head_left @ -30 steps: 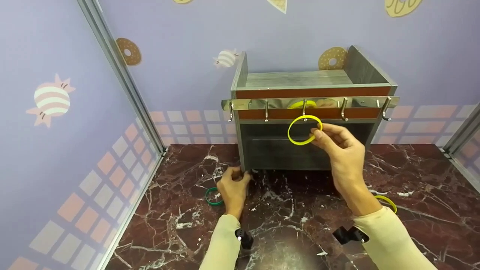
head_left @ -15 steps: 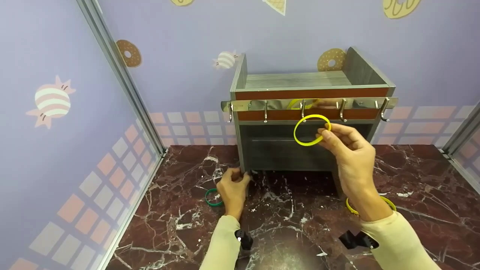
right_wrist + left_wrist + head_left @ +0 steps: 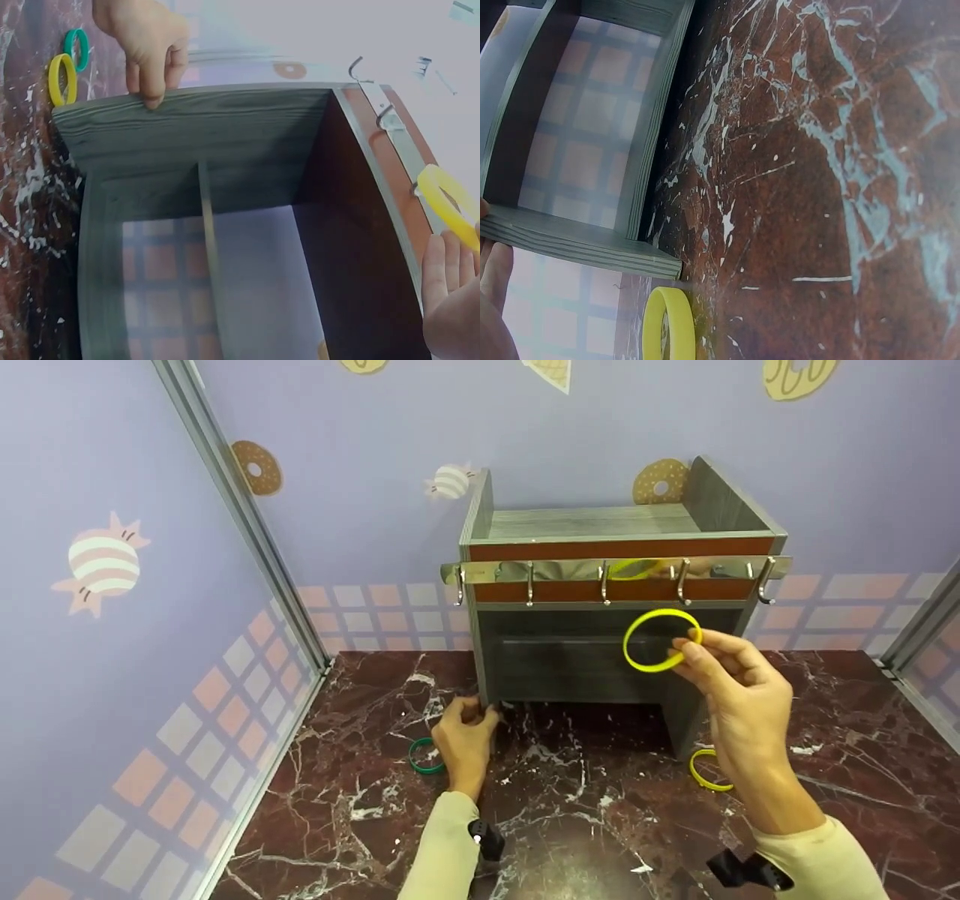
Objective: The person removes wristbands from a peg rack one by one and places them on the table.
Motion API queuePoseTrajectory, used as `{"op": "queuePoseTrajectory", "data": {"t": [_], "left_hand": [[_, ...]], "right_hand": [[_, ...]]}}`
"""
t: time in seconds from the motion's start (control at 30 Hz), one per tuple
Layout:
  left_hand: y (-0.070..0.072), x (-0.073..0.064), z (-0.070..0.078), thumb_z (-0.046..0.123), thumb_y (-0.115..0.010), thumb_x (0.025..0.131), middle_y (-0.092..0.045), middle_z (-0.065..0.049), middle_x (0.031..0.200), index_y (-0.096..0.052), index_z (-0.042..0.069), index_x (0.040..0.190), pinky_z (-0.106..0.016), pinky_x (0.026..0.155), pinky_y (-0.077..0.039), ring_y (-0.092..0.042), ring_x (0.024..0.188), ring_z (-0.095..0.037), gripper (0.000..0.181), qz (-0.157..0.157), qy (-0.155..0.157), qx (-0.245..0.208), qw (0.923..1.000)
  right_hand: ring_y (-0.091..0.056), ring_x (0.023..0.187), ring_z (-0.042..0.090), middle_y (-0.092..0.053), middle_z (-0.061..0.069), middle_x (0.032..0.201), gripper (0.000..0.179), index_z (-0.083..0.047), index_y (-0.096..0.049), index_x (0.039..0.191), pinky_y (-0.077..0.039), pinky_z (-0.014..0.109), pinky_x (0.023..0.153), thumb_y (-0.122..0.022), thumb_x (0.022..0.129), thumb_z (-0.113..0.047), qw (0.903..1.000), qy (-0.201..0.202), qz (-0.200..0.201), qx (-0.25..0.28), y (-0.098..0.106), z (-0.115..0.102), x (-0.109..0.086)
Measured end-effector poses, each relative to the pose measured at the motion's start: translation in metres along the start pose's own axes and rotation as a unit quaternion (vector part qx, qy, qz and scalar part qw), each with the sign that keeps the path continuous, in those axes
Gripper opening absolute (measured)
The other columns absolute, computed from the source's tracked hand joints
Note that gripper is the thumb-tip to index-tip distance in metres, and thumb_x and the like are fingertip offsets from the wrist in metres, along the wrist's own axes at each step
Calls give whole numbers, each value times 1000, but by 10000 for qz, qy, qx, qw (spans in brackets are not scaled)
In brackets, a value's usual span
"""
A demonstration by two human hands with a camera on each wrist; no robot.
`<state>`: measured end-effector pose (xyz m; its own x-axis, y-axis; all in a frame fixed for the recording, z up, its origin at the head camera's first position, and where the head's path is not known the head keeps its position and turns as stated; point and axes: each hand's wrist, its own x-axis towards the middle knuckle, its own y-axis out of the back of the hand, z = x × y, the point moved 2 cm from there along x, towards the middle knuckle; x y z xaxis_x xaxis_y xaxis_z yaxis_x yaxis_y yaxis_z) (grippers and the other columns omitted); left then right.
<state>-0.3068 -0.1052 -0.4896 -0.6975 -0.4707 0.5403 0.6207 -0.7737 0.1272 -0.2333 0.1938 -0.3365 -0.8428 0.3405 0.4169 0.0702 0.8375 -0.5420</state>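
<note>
In the head view my right hand [image 3: 746, 712] pinches a yellow ring [image 3: 661, 613] between thumb and fingers. It is held up in front of the right part of a grey wooden shelf [image 3: 600, 667], below the hook rail [image 3: 564, 571]. My left hand [image 3: 466, 742] grips the lower front edge of the shelf's left side panel; the right wrist view shows its fingers over that edge. A green ring [image 3: 429, 770] lies on the table beside the left hand. One yellow ring [image 3: 61, 79] near it appears in the right wrist view. Another yellow ring [image 3: 694, 772] lies near my right wrist.
Several metal hooks project from the rail across the shelf's front, with nothing hanging on them. The dark red marbled table [image 3: 570, 810] runs up to patterned walls [image 3: 360, 525] behind and at both sides. The shelf has an open-topped upper tray [image 3: 592, 521].
My right hand has moved right and slightly down with the yellow ring, away from the middle hook. More of the yellow ring on the table now shows. The left hand stays on the panel.
</note>
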Motion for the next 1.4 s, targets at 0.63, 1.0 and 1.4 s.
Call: {"op": "queuePoseTrajectory", "data": {"t": [0.63, 1.0, 1.4], "left_hand": [[0, -1, -1, -1, -87, 76, -77, -8, 83, -76, 5, 85, -33, 64, -63, -76, 71, -19, 16, -30, 82, 43, 10000], [0, 0, -1, -1, -87, 76, -77, -8, 83, -75, 5, 85, -33, 64, -63, -76, 71, -20, 16, 3, 61, 4, 10000], [0, -1, -2, -3, -85, 76, -77, -12, 84, -76, 3, 86, -38, 64, -64, -77, 72, -28, 15, 8, -131, -85, 9999]], "right_hand": [[-78, 86, 28, -75, 25, 98, 22, 21, -66, 114, -63, 36, 81, -71, 93, 15, 9967, -312, 709, -223, 56, 7, -13], [-78, 83, 28, -75, 24, 98, 21, 20, -67, 114, -63, 35, 79, -71, 94, 13, 9933, -461, 1010, -334, 82, 16, -16], [-78, 85, 25, -77, 20, 100, 18, 14, -71, 112, -62, 34, 81, -72, 94, 12, 9882, -841, 1252, -281, 120, 23, -23]]}}
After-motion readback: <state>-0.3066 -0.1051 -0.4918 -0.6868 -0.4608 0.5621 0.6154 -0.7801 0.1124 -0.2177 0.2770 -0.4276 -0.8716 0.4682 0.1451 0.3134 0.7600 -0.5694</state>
